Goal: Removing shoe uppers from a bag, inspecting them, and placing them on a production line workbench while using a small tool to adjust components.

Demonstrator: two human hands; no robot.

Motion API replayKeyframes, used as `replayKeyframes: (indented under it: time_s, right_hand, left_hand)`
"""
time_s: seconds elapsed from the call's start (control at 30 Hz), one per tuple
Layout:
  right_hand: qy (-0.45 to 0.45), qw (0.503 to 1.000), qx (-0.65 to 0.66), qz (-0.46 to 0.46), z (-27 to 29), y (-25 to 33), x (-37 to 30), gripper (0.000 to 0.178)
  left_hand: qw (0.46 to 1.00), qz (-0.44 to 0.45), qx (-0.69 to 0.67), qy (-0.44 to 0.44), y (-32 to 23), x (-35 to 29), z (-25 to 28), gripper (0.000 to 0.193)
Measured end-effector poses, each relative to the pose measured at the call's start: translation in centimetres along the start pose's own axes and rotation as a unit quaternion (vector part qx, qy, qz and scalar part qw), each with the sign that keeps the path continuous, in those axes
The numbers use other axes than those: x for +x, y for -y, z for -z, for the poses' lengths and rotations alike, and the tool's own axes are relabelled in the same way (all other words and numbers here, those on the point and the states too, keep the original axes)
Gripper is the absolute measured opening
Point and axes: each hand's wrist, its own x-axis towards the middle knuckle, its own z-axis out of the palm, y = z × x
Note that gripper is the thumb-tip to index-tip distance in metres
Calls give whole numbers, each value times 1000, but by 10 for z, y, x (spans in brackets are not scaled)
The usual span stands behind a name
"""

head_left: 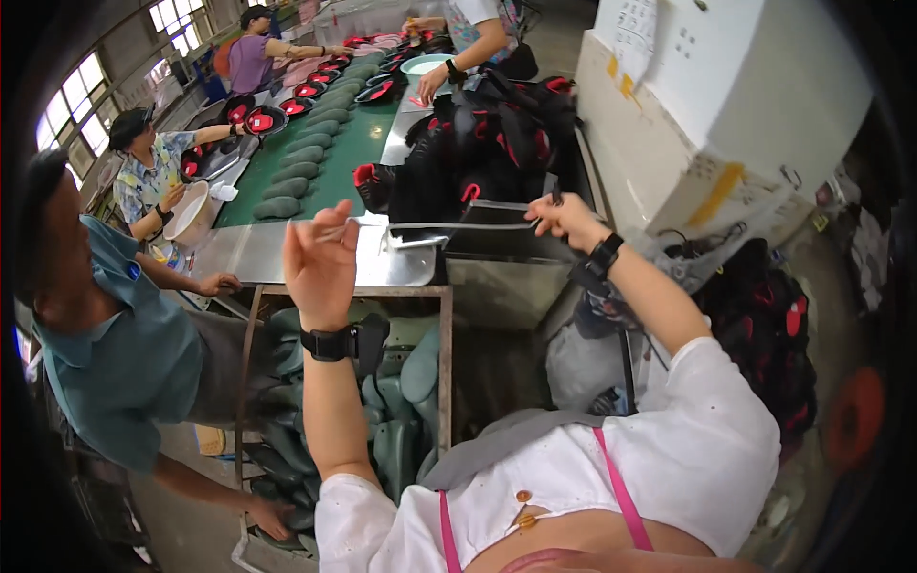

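A thin pale strip stretches level between my two raised hands, above the near end of the metal table. My left hand has its palm up and its fingers curled at the strip's left end. At the other end my right hand pinches the strip. Something dark and narrow sticks up by the right fingers; its kind is unclear. Just beyond my right hand lies a heap of black and red shoe uppers, one of them standing at its left edge.
A green conveyor belt carries a row of grey-green shoe lasts. Below my left forearm, a metal-framed cart holds more lasts. A person in a teal shirt reaches into it. Several co-workers line the belt. A white cabinet stands right.
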Motion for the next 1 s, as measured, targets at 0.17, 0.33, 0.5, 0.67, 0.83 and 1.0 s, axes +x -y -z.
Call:
replayKeyframes:
  time_s: [0.17, 0.33, 0.5, 0.67, 0.83, 1.0]
  right_hand:
    - [-221, 968, 34, 113, -12, -37, -99, 55]
    - [-58, 968, 157, 187, -56, -2, -243, 35]
    - [137, 896, 378, 188, -33, -35, -363, 48]
    - [-67, 961, 246, 103, 9, -78, -492, 29]
    - [-397, 909, 63, 109, 55, -116, -616, 20]
    - [-469, 784, -407, 18, 52, -150, -691, 17]
  left_hand:
    - [967, 201, 125, 91, 54, -18, -82, 37]
    - [930, 323, 53, 167, 123, -59, -168, 40]
    - [885, 328, 103, 314, 192, -119, -252, 39]
    - [893, 286, 173, 302, 226, -154, -299, 36]
    - [768, 427, 424, 218, 266, -199, -278, 24]
    - [708, 195, 527, 428, 326, -329, -317, 46]
